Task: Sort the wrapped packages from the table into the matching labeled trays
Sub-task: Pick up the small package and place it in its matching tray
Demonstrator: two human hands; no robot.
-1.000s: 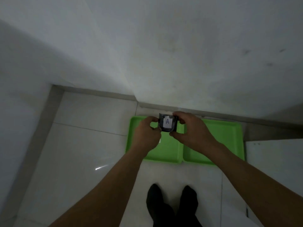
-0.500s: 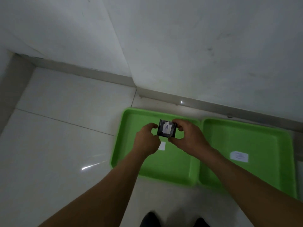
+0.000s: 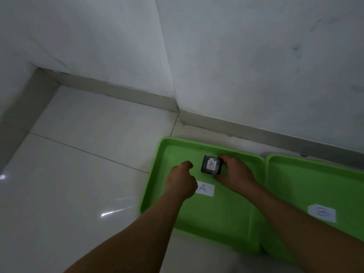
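From my head camera, looking down at the pale glossy tiled floor (image 3: 82, 174), I see two bright green plastic trays side by side against the grey skirting at the foot of the white wall (image 3: 256, 56).

The left green tray (image 3: 216, 217) carries a white paper label with a handwritten "A" (image 3: 204, 189) stuck to its floor. The right green tray (image 3: 315, 184), touching the first along its three o'clock edge, has a white paper label marked "B" (image 3: 323, 213).

My right hand (image 3: 234, 174) pinches a small dark, shiny wrapped package (image 3: 211, 167) by its three o'clock side, thumb below and fingers above. The package bears its own small white tag with an "A" and sits over the far half of the left tray, at about twelve o'clock from the tray's label. I cannot tell whether it rests on the tray floor or hangs just above it.

My left hand (image 3: 182, 182) is loosely curled, holding nothing, just to the nine o'clock side of the package with a gap of green between them. It covers the left edge of the "A" label.

Both forearms are bare.
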